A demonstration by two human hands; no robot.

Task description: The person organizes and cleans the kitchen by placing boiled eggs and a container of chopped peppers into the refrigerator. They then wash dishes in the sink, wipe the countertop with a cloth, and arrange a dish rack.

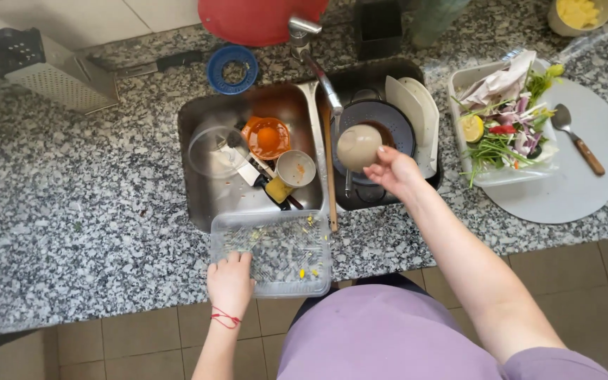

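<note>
Beige bowl tipped above the dark colander in the right sink basin, pinched at its rim by right hand, fingers curled. Left hand flat, fingers loosely together, on the clear plastic tray at the granite surface edge.

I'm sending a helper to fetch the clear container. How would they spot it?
Start at the double sink in the granite counter. On the counter's front edge below its left basin lies a clear rectangular plastic container, flecked with food scraps, the left hand on its corner.
</note>
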